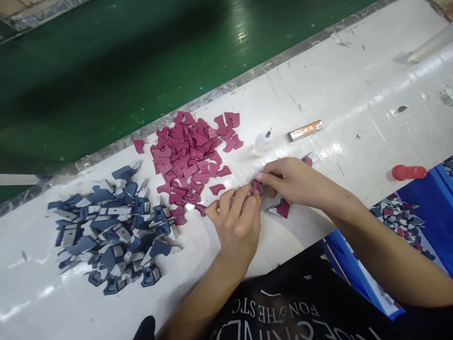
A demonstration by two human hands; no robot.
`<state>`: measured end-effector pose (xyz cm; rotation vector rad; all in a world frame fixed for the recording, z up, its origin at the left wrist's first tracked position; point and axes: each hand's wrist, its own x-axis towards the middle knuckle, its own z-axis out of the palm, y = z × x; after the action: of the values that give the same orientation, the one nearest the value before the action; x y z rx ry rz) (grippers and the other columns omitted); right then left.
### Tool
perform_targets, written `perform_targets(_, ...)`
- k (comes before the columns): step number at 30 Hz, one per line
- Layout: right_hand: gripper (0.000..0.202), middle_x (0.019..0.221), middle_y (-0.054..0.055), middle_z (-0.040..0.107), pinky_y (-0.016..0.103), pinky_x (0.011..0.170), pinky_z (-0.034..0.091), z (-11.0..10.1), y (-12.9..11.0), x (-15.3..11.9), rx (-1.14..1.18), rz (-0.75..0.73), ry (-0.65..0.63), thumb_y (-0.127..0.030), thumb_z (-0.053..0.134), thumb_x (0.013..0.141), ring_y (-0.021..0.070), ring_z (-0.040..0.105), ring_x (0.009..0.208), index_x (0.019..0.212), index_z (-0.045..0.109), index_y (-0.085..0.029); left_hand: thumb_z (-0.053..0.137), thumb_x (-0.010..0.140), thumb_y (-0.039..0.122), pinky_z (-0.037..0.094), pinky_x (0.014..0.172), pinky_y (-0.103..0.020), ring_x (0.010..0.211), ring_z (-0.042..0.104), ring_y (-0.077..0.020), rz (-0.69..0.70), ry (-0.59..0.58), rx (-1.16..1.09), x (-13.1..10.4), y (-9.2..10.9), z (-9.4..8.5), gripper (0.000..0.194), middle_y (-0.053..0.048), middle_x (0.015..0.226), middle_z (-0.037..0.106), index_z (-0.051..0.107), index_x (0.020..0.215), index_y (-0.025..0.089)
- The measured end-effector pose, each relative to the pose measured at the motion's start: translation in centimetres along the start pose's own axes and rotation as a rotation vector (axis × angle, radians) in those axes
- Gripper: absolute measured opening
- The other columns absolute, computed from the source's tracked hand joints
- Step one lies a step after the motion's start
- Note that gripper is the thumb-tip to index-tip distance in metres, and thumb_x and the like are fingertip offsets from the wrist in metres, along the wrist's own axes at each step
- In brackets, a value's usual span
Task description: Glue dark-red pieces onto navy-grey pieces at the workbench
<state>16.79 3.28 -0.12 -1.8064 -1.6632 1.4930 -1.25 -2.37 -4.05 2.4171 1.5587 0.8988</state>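
My left hand (pixel 239 219) and my right hand (pixel 288 182) meet at the middle of the white table. Between their fingertips is a small maroon plastic piece (pixel 256 187), pinched from both sides and partly covered by the fingers. Just below my right hand lies a maroon and dark grey joined piece (pixel 282 208). Another maroon piece (pixel 307 161) peeks out behind my right wrist. Beyond my left hand spreads a pile of flat maroon pieces (pixel 187 156). Farther left is a heap of blue-grey and light grey plastic pieces (pixel 116 231).
A clear dropper bottle (pixel 262 144) with a thin dark tip stands behind my hands, beside an orange-labelled box (pixel 306 131). A red cylinder (pixel 409 172) lies near the table's right front edge. Below that edge, a blue bin (pixel 430 212) holds mixed pieces.
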Motion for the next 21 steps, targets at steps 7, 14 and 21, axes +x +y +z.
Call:
perform_targets(7,0.049,0.059,0.000,0.066,0.032,0.051,0.036,0.60,-0.80,0.64,-0.085,0.067,0.043,-0.032,0.072,0.105,0.0130,0.056,0.049,0.060,0.059,-0.021,0.071,0.100,0.011,0.033,0.090,-0.044,0.102,0.066,-0.0233,-0.021,-0.017,0.002,-0.20,0.01,0.12,0.019,0.001,0.112,0.084,0.062,0.092,0.025)
perform_targets(14,0.045,0.061,-0.002,0.066,0.030,0.054,0.038,0.80,-0.38,0.39,-0.135,0.014,0.058,-0.031,0.068,0.107,0.0113,0.056,0.052,0.065,0.059,-0.020,0.072,0.100,0.014,0.033,0.093,-0.044,0.104,0.066,-0.0236,0.015,-0.027,0.046,-0.33,-0.29,0.33,0.013,-0.001,0.114,0.084,0.064,0.096,0.024)
perform_targets(21,0.043,0.065,-0.002,0.067,0.030,0.059,0.038,0.84,-0.21,-0.08,-0.134,0.003,0.073,-0.030,0.061,0.110,0.0119,0.058,0.057,0.068,0.060,-0.020,0.073,0.101,0.015,0.031,0.093,-0.045,0.109,0.064,-0.0237,0.108,-0.053,0.131,-0.90,-0.40,-0.64,0.018,0.001,0.120,0.084,0.070,0.116,0.024)
